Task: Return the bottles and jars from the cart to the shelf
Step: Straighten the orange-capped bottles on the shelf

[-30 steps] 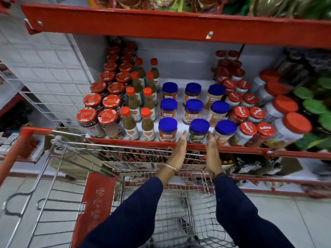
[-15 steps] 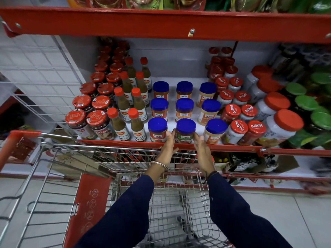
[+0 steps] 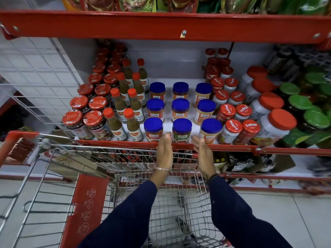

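Note:
A blue-lidded jar with a green label stands at the front edge of the red shelf, in the middle of the front row of blue-lidded jars. My left hand is flat and open just left of it, fingertips near its base. My right hand is open just right of it, apart from the jar. Neither hand holds anything. The wire cart is below my arms, and its basket looks bare.
Green sauce bottles and red-lidded jars fill the shelf's left side. Red-lidded Mapro jars and large white tubs crowd the right. A white wire divider closes the left end. An upper red shelf overhangs.
Both hands have drawn slightly back and apart from the green-label jar, which now stands alone at the shelf edge. The view has shifted a little.

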### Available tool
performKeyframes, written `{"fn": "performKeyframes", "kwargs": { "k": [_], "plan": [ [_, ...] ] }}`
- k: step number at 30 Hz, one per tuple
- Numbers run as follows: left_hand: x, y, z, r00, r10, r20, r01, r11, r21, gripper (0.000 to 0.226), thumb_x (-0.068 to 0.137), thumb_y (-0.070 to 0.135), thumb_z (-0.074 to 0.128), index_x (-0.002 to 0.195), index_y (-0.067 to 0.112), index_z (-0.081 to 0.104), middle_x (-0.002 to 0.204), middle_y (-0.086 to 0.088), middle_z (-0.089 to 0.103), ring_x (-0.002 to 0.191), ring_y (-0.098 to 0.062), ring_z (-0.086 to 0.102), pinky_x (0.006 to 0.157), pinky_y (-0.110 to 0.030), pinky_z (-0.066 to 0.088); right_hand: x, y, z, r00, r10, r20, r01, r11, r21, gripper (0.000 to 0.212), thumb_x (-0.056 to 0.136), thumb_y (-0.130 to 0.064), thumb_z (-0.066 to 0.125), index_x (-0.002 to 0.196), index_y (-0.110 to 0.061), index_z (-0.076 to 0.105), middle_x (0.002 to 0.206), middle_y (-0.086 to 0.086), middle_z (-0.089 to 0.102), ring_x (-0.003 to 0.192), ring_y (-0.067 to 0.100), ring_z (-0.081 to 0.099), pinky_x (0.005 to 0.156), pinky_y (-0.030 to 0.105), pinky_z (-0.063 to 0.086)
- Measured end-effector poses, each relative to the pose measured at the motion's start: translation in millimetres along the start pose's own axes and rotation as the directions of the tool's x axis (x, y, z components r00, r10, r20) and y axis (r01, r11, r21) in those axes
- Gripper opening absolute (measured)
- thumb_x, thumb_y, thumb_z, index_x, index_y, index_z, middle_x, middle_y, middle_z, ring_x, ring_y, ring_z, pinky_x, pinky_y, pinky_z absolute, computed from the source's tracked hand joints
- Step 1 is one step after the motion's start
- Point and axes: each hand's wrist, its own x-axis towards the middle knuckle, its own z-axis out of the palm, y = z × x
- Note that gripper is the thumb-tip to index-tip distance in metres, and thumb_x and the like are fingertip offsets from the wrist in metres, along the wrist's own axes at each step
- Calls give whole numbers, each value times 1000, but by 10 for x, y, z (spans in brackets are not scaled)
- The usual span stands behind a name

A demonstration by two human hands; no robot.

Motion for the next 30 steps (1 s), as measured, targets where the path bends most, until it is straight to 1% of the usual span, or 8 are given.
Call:
{"fn": "performKeyframes", "kwargs": {
  "k": [2, 6, 10, 14, 16, 19, 22, 30],
  "plan": [
    [-151, -19, 135, 991, 96, -93, -92, 994, 53, 32, 89, 57, 24, 103, 43, 49, 108, 19, 53, 104, 5, 51, 92, -29, 43, -94, 104, -133, 995, -6, -102, 9, 1000, 27, 58, 88, -59, 25, 119, -22, 57, 123, 3, 62, 111, 15, 59, 97, 38, 47],
    [-295, 34, 459, 980, 60, 190, -79, 993, 92, 54, 89, 54, 19, 130, 28, 41, 135, 8, 44, 122, 2, 40, 106, -31, 34, -112, 226, -434, 966, -55, -254, 67, 997, 38, 61, 88, -59, 24, 128, -18, 49, 133, 6, 53, 120, 17, 53, 97, 33, 43],
    [-185, 183, 658, 950, -105, 295, 96, 994, 45, 101, 65, 89, 11, 144, 27, 17, 155, 4, 16, 141, -13, 18, 116, -43, 22, 60, 167, -552, 988, -31, -153, 37, 999, 37, 78, 80, -74, 23, 145, -30, 26, 153, -4, 30, 137, 9, 32, 108, 31, 28],
    [-96, 370, 749, 934, -184, 307, 217, 973, -77, 67, 90, 57, -1, 144, 22, 15, 155, -2, 17, 142, -21, 17, 114, -46, 20, 144, 52, -573, 998, 33, -50, -29, 996, 87, 86, 74, -82, 22, 143, -32, 27, 146, -11, 33, 137, 10, 31, 106, 26, 26],
    [-58, 374, 754, 920, -222, 323, 258, 964, -69, 80, 80, 72, 1, 144, 27, 15, 156, -3, 15, 143, -23, 14, 113, -52, 18, 142, -7, -599, 998, 39, -39, -34, 992, 122, 93, 70, -85, 21, 143, -27, 26, 137, -12, 36, 133, 10, 34, 105, 24, 27],
    [-19, 292, 730, 908, -210, 362, 251, 966, -69, 123, 42, 99, 15, 144, 31, 13, 156, -1, 15, 142, -22, 15, 112, -55, 18, 145, -20, -635, 999, 30, -18, -28, 994, 106, 115, 57, -94, 23, 145, -21, 26, 143, -6, 36, 130, 9, 36, 108, 27, 27],
    [-7, 254, 720, 906, -178, 384, 227, 970, -85, 128, 37, 101, 18, 144, 32, 12, 156, -1, 16, 142, -21, 17, 111, -54, 21, 133, 15, -626, 999, 41, -13, -39, 996, 83, 113, 59, -94, 21, 145, -22, 27, 152, 5, 34, 133, 13, 36, 109, 30, 26],
    [-16, 287, 649, 885, -201, 421, 238, 970, -38, 124, 40, 100, 20, 144, 32, 13, 155, 0, 20, 140, -18, 21, 109, -53, 24, 120, 33, -624, 997, 67, -25, -64, 995, 82, 103, 65, -90, 21, 144, -23, 30, 151, 5, 36, 136, 17, 36, 108, 29, 27]
  ]
}}
